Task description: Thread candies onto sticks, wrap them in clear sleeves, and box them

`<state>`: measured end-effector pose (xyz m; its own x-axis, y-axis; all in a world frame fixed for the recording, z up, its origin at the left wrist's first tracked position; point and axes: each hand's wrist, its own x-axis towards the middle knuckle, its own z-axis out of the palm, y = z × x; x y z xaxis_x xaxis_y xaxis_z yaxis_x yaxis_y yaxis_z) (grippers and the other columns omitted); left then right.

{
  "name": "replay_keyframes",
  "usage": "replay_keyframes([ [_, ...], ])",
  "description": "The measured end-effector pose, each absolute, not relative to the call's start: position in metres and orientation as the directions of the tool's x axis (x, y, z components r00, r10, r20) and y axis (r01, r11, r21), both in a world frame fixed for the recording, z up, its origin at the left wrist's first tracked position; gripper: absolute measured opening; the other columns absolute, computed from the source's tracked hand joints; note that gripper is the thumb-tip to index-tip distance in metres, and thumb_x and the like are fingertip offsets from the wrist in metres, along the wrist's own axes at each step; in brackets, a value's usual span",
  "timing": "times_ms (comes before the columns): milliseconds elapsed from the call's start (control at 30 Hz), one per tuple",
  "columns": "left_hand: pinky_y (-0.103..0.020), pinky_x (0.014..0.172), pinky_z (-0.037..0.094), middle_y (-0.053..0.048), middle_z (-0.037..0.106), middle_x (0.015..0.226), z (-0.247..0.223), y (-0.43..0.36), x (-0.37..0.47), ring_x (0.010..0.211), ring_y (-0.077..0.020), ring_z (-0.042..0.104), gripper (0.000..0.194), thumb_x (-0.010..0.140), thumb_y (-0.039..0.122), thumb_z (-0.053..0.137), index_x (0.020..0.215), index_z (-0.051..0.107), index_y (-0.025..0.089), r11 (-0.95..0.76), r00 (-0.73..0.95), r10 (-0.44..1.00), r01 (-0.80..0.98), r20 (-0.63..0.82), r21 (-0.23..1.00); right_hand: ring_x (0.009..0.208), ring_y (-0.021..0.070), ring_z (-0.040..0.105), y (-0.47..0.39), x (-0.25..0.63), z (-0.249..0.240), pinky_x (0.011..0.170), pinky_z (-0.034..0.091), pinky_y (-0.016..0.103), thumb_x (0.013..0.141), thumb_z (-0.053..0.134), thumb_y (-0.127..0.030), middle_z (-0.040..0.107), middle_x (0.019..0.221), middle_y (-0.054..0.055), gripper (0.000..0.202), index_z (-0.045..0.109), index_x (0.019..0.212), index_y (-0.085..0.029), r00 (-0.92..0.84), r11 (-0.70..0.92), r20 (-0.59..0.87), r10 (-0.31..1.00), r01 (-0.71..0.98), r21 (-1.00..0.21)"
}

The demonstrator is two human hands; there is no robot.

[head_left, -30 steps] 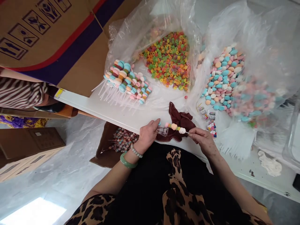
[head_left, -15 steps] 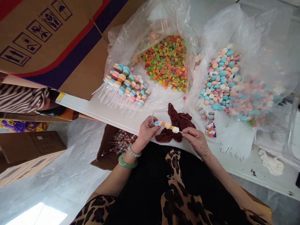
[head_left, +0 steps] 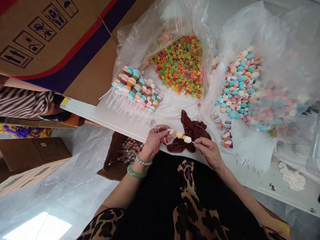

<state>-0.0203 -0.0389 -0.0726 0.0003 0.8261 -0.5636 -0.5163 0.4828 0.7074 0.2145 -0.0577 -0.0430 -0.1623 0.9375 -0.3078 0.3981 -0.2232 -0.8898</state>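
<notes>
A candy skewer (head_left: 179, 134), strung with blue, pink, orange, green and white sweets, lies level between my two hands. My right hand (head_left: 208, 150) pinches its white stick at the right end, beside the white sweets. At the other end my left hand (head_left: 156, 140) is closed round a printed clear plastic wrapper (head_left: 154, 124), whose ends stick out above and below the fingers. The skewer's blue tip meets the left fingers; whether it is inside the wrapper I cannot tell. A dark red cloth (head_left: 192, 128) lies on the table behind the skewer.
Finished skewers (head_left: 136, 88) lie on a plastic bag of ring gummies (head_left: 182, 63). Right of it are a bag of pastel sweets (head_left: 240, 83), more wrappers (head_left: 227, 133) and white sticks (head_left: 256, 151). A carton (head_left: 85, 60) stands left; an open box (head_left: 112, 155) holds wrapped skewers.
The printed wrapper has turned and now shows clearly on both sides of my left fingers, which have closed further over the skewer's blue end. My right hand keeps its pinch on the stick.
</notes>
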Motion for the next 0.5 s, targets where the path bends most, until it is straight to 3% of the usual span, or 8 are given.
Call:
replay_keyframes([
  [300, -0.025, 0.051, 0.050, 0.000, 0.065, 0.061, -0.076, -0.040, -0.005, 0.050, -0.0119, 0.059, 0.036, 0.056, 0.028, 0.085, 0.082, 0.066, 0.013, 0.436, -0.109, 0.780, -0.612, -0.617, 0.660, 0.062, 0.0142, 0.049, -0.057, 0.213, -0.044, 0.057, 0.037, 0.027, 0.080, 0.058, -0.033, 0.057, 0.067, 0.000, 0.016, 0.063, 0.070, -0.021, -0.161, -0.231, -0.323, 0.933, 0.424, -0.876],
  [500, -0.021, 0.049, 0.046, 0.002, 0.065, 0.060, -0.080, -0.040, 0.009, 0.051, -0.0093, 0.058, 0.032, 0.057, 0.029, 0.085, 0.080, 0.068, 0.014, 0.349, -0.226, 0.794, -0.589, -0.564, 0.729, 0.065, 0.0152, 0.051, -0.056, 0.208, -0.047, 0.063, 0.039, 0.027, 0.081, 0.056, -0.031, 0.057, 0.066, 0.000, 0.016, 0.062, 0.069, -0.022, -0.173, -0.151, -0.266, 0.948, 0.491, -0.858],
])
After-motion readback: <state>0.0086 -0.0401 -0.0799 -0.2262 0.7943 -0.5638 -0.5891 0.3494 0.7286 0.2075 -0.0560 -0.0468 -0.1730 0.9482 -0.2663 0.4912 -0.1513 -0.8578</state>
